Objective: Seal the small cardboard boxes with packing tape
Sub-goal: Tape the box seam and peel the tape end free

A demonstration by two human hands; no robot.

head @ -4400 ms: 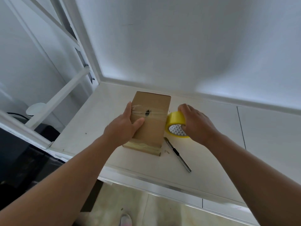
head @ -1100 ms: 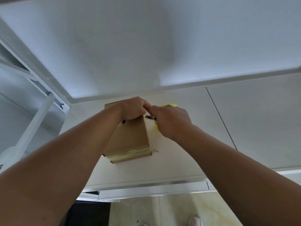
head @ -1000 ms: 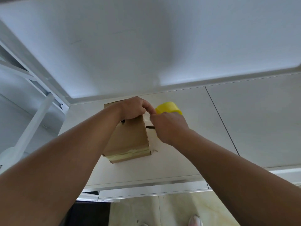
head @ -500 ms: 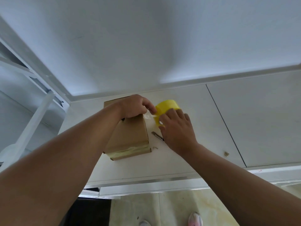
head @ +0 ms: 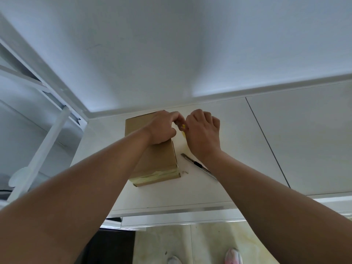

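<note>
Right hand (head: 202, 134) has closed over the yellow tape roll (head: 183, 127), gripping it beside our box (head: 158, 162) on the tabletop (head: 171, 197). Left hand (head: 162, 128) rests curled on the box top, and we cannot tell what it grips.

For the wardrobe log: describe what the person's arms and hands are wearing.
Nothing shows on them. The left hand and right hand are bare, with no gloves and no rings visible. The left forearm and right forearm are uncovered up to the frame edge, with no sleeve, watch or band in view.
</note>
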